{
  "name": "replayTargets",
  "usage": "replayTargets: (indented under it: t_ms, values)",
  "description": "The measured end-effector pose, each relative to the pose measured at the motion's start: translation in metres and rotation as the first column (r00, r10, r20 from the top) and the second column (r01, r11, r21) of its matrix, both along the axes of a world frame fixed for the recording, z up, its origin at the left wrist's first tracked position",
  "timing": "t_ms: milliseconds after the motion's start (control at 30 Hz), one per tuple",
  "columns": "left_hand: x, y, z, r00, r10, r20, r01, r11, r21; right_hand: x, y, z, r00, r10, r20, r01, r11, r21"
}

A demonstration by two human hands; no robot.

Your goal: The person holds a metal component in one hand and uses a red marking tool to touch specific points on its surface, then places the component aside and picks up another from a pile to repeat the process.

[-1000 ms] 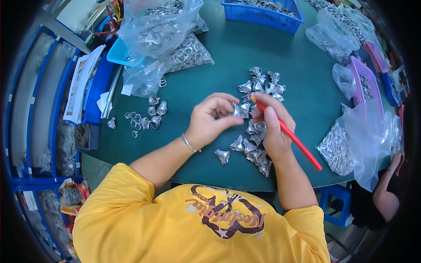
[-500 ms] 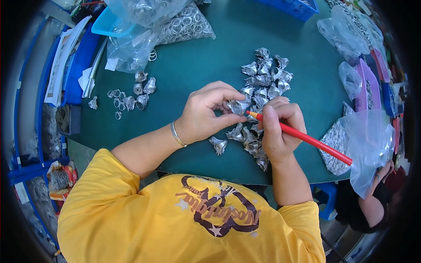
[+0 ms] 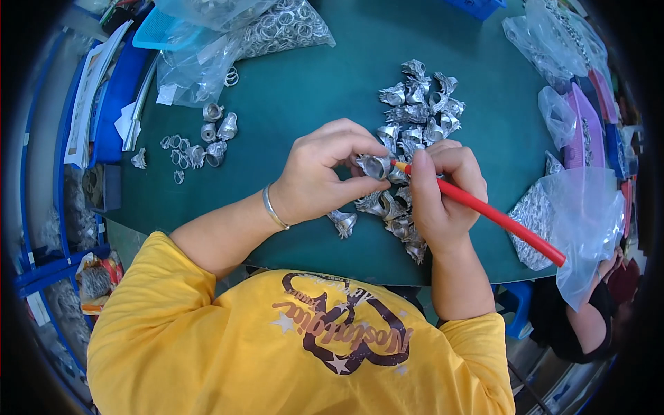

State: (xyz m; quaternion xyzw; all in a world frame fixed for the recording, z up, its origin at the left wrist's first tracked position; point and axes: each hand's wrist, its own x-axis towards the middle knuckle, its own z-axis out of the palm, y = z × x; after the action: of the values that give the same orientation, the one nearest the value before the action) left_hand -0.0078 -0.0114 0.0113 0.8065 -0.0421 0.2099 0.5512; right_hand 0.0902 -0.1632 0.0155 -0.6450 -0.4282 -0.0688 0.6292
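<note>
My left hand [image 3: 319, 166] pinches a chunky silver metal ring [image 3: 374, 167] between thumb and fingertips, its round opening turned up. In my right hand [image 3: 449, 195] is a red pencil [image 3: 505, 223], held like a pen and slanting down to the left. Its tip meets the right side of the ring, though the exact contact is too small to make out. A cluster of similar silver rings [image 3: 408, 114] spreads beyond and beneath my hands. One more ring [image 3: 344, 223] lies just below my left hand.
A smaller group of silver rings [image 3: 215, 153] lies on the green table [image 3: 290, 90] at left. Clear bags of metal parts [image 3: 290, 31] sit at the back left; another bag [image 3: 531, 225] and a purple tray [image 3: 575, 131] stand at right. A person [image 3: 588, 325] is at lower right.
The pencil has shifted slightly up and its rear end further right, with my right hand moving a little. My left hand keeps its pinch on the ring. The whole view has shifted slightly.
</note>
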Motion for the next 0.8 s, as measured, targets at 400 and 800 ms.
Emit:
replayTargets:
  t_ms: [400, 800]
  values:
    - [0.002, -0.001, 0.005, 0.932, -0.22, -0.289, -0.092, 0.627, -0.774, -0.001, -0.001, 0.004, 0.966, -0.078, -0.248, 0.098, 0.993, 0.071]
    - [-0.006, 0.004, 0.005, 0.923, -0.273, -0.27, -0.087, 0.537, -0.839, 0.003, 0.0, 0.007, 0.968, -0.107, -0.225, 0.136, 0.984, 0.116]
